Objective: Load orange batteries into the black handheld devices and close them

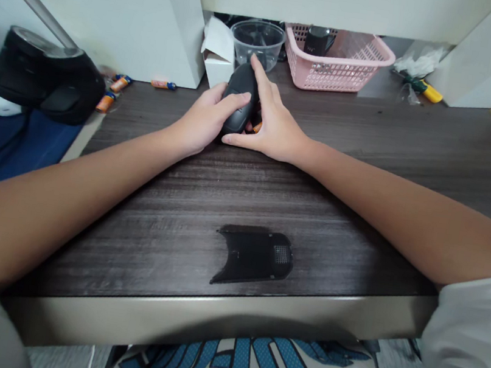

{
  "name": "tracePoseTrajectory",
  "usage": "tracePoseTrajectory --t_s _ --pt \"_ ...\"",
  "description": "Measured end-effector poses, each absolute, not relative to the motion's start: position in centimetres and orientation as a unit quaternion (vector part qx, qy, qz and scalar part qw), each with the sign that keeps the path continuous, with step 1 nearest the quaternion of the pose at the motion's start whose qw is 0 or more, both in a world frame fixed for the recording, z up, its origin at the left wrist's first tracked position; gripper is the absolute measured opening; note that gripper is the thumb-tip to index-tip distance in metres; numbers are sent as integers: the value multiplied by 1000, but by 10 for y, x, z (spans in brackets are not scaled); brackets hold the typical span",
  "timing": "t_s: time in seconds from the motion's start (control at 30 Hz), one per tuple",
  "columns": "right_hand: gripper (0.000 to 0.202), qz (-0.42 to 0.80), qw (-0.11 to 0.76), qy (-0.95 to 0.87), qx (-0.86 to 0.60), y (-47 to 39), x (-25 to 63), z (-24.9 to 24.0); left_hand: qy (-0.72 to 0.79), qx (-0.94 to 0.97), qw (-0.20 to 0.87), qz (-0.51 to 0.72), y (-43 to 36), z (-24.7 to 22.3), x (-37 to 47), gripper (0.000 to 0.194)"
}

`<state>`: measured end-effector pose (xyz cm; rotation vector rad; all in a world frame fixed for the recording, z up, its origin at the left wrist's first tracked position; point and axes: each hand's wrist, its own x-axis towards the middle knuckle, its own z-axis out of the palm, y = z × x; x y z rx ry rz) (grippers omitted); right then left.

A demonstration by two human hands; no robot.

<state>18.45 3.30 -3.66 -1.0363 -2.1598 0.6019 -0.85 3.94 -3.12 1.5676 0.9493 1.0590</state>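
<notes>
A black computer mouse point(241, 105) is held up on its side above the desk, near the back. My left hand point(204, 117) is closed on its left side, with the thumb across the black surface. My right hand point(280, 121) grips it from the other side, one finger along the far end and the thumb at the near end. Behind the mouse, by my right palm, a bit of an orange battery point(257, 127) shows; whether it is in the mouse or in my fingers is hidden. The black mouse cover point(257, 258) lies on the desk near the front edge.
Several orange-and-blue batteries point(163, 84) lie at the left by a black lamp base point(44, 77). Along the back stand a white box point(219, 69), a clear plastic tub point(260, 41) and a pink basket point(326, 76) holding a black cup. A yellow-handled screwdriver point(431, 92) lies at the back right.
</notes>
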Motion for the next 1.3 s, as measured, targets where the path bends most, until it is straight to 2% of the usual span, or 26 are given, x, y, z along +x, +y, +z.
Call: tracePoseTrajectory --t_s 0.37,0.9,1.3 --pt "151 221 323 -831 -395 35 184 -39 403 678 451 419 38 -30 -9 35" --pt "150 209 317 -836 -396 36 184 -39 402 668 464 420 38 -29 -7 34" --pt "150 226 340 -827 -387 37 184 -42 387 664 479 424 37 -28 -7 25"
